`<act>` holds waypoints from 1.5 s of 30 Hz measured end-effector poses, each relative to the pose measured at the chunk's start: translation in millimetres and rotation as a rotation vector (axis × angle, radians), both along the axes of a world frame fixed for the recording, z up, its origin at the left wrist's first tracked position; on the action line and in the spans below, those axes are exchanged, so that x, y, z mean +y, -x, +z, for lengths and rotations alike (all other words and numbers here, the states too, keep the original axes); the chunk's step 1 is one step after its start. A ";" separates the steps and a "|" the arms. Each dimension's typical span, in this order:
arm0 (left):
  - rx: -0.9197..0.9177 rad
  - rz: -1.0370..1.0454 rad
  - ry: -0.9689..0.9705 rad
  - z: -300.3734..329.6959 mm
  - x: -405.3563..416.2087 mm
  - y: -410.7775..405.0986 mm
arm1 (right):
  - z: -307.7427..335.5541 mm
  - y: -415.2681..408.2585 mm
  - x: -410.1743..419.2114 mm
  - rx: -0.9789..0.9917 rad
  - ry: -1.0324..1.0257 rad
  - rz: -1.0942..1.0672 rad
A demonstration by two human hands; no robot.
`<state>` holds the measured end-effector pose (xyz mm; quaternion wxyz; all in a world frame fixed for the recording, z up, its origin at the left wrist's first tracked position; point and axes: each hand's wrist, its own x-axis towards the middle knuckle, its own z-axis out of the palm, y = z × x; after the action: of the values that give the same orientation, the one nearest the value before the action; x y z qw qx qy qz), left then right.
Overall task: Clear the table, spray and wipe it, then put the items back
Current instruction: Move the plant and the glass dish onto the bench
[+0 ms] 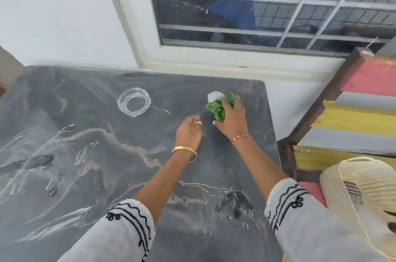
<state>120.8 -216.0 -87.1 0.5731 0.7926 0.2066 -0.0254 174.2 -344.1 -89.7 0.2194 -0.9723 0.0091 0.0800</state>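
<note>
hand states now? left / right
Left hand: loosely curled, holding nothing, above the table.
Right hand: gripping the small green plant in its white pot.

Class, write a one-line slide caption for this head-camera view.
Right hand grips a small green plant on the dark marble table; left hand hovers open.

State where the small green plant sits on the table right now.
In the head view, the small green plant sits far right on the table, below the window, gripped by the right hand.

Glass jar point(134, 102) on table point(85, 154), left of plant point(218, 108)
</note>
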 end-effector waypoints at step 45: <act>-0.195 0.250 0.046 8.4 232.0 36.0 | 39.2 7.7 215.2 0.393 -0.802 -0.334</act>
<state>84.8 16.1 -78.8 0.6071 0.7461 0.2466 0.1183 166.5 -129.0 -50.5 0.5814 -0.7625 0.1752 0.2233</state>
